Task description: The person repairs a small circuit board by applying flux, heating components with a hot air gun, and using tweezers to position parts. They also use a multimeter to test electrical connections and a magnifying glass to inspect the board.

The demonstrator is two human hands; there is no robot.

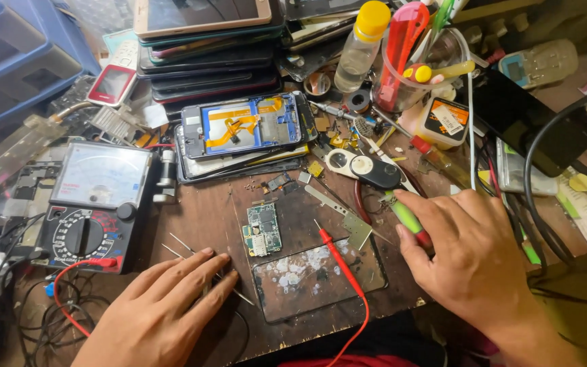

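My left hand (164, 306) lies flat on the wooden bench, fingers together, over thin metal tweezers (183, 246). My right hand (470, 251) reaches over the right side, thumb and fingers touching a green-handled screwdriver (407, 219); whether it grips the tool is unclear. Between the hands lies a small green circuit board (262, 230) and a red meter probe (338, 258) resting on a scratched glass plate (317, 277). An opened phone with blue frame and orange flex cable (242, 126) sits behind.
An analog multimeter (93, 204) stands at the left with a red lead. A stack of phones (208, 47) fills the back. A clear bottle with yellow cap (361, 44), a cup of tools (416, 61), black cables (545, 204) and blue drawers (15, 61) crowd the edges.
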